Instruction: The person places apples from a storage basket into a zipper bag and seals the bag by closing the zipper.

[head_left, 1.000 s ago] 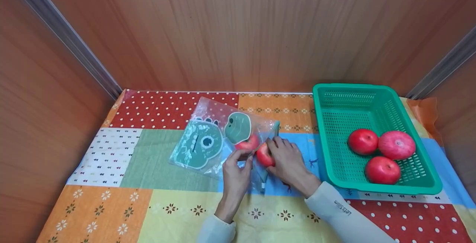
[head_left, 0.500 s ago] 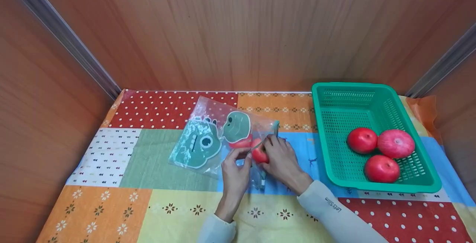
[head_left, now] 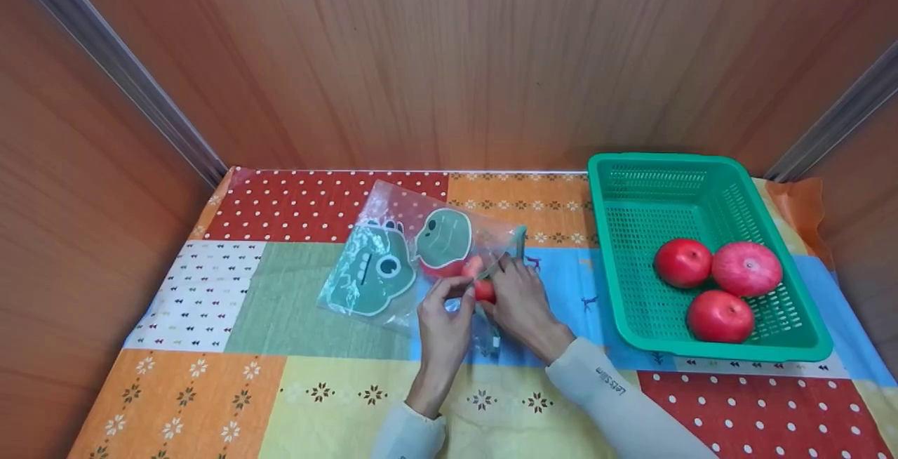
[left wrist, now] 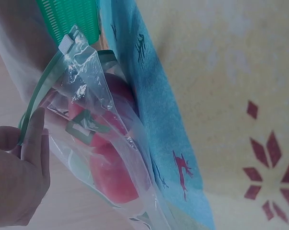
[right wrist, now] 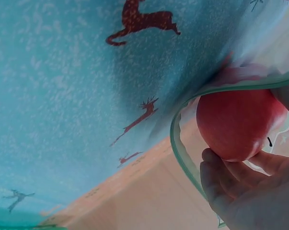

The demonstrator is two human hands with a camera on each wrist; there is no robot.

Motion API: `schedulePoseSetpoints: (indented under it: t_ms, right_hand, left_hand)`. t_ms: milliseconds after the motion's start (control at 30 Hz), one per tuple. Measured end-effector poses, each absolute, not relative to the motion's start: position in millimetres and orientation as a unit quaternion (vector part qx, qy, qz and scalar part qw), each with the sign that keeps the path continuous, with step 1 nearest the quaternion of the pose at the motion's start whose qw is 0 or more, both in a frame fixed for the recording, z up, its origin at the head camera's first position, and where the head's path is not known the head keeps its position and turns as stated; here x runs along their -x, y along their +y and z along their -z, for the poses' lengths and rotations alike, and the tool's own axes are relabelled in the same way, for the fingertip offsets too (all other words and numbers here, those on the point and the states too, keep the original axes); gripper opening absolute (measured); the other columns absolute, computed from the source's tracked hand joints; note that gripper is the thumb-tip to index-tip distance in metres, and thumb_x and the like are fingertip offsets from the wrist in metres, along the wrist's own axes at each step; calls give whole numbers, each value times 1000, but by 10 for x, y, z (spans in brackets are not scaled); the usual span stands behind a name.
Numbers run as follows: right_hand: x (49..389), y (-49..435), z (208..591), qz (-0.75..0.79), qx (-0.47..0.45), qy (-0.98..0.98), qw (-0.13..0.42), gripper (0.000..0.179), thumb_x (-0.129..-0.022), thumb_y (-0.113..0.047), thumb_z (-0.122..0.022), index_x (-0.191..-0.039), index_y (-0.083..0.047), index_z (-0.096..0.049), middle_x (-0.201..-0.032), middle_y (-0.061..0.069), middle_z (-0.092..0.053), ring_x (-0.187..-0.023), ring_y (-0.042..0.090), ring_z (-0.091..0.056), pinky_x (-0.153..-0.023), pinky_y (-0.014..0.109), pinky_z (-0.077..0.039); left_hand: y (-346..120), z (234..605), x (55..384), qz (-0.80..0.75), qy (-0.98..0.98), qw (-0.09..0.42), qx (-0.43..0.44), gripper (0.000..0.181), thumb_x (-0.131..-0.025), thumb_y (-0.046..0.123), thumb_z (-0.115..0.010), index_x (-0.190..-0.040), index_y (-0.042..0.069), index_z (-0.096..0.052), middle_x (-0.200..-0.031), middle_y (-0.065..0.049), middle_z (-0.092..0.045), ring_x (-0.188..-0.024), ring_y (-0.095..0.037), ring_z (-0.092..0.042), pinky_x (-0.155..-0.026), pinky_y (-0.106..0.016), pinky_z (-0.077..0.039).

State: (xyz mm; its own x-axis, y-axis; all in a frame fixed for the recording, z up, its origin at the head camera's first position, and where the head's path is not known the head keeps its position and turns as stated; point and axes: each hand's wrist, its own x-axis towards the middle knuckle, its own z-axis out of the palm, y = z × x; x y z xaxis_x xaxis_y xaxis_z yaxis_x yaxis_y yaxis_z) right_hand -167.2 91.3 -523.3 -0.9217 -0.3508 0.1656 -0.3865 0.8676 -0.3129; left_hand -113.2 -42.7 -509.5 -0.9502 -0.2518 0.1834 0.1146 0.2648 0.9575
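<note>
A clear zip bag [head_left: 428,196] printed with green cartoon dinosaur shapes lies flat, its mouth toward the right. My left hand [head_left: 445,322] pinches the green-edged rim of that mouth between thumb and fingers, as the left wrist view also shows. My right hand [head_left: 520,304] grips a red apple [right wrist: 240,122] from the side, partway inside the mouth; the green edge crosses over the fruit. Another apple [left wrist: 113,177] rests deeper in the bag, partly under the print in the head view. A white slider [left wrist: 66,44] sits on the bag's zip.
To the right stands a green plastic basket [head_left: 722,352] holding three round fruits: two red apples [head_left: 720,316] and a pinker, streaked one [head_left: 747,269]. A patchwork cloth [head_left: 323,318] covers the table. Wood panels [head_left: 421,59] enclose the back and sides.
My right hand has moved left with the apple, pushing it from the bag's mouth farther inside. My left hand stays at the rim. The apple inside has shifted slightly left.
</note>
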Motion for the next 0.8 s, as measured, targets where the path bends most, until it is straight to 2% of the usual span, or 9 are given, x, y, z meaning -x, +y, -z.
schedulePoseSetpoints:
  t_ms: [333, 567, 800]
  right_hand:
    - [1647, 986, 5226, -222, -190, -956, 20, 98, -86, -22, -90, -166, -11, -34, -157, 18, -48, -142, 36, -53, -115, 52, -48]
    - [1572, 1093, 5199, -238, -198, -950, 38, 95, -83, -24, -93, -162, -10, -41, -155, 16, -50, -143, 37, -52, -115, 56, -46]
    - [1457, 1242, 5031, -194, -175, -965, 5, 86, -87, -29, -90, -157, -5, -47, -163, 20, -43, -148, 41, -45, -120, 61, -38]
  left_hand:
    - [-435, 5083, 1144, 608, -781, 137, -46, 19, -98, 0, -72, -117, 5, -76, -109, -5, -73, -101, -21, -70, -87, -30, -63]
    - [-436, 5109, 1136, 605, -781, 152, -36, 19, -97, -1, -73, -113, 7, -77, -106, -7, -74, -99, -23, -71, -81, -31, -64]
    - [-449, 5123, 1141, 610, -779, 137, -46, 18, -98, 1, -73, -114, 8, -77, -107, -6, -74, -100, -22, -71, -83, -31, -64]
